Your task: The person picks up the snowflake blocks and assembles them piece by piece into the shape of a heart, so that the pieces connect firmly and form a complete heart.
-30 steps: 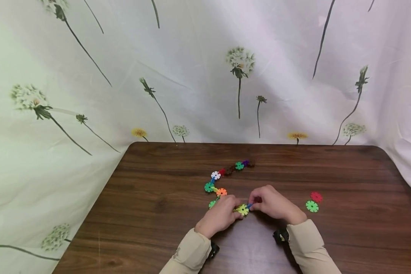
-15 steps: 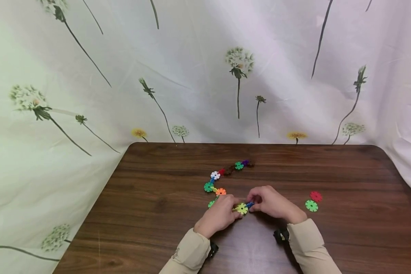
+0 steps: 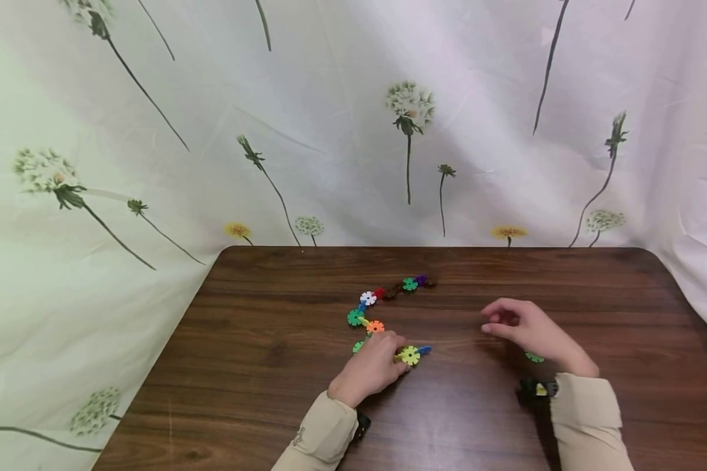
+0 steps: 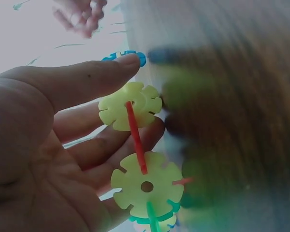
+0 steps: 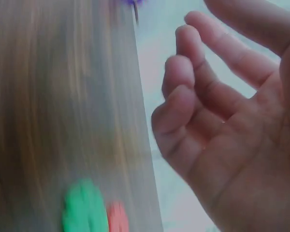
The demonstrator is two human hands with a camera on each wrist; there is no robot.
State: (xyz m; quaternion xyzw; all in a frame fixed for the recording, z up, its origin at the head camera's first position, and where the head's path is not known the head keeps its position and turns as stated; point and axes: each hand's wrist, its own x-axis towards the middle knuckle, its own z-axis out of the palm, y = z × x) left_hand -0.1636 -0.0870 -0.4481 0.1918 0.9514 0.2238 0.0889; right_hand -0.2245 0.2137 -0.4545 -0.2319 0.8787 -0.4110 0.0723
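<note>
A chain of slotted plastic snowflake discs curves across the table, with a white disc (image 3: 368,298) and an orange disc (image 3: 375,326) among its links. My left hand (image 3: 370,369) pinches the chain near its front end, at a yellow disc (image 4: 113,113) between thumb and fingers. Past the thumb, a blue disc (image 3: 425,350) forms the end link. Below, a red disc (image 4: 137,137) seen edge-on joins a second yellow disc (image 4: 130,183). My right hand (image 3: 533,332) is above the table at the right, fingers loosely bent, holding nothing.
Under the right forearm a loose green disc (image 3: 534,357) partly shows. Beside it a loose red disc (image 5: 117,217) appears in the right wrist view. The wooden table (image 3: 259,405) meets a dandelion-print curtain (image 3: 330,131) at the back.
My right hand has let go of the blue disc and moved right, over the loose discs. The left hand keeps its hold; the chain has shifted slightly left and away.
</note>
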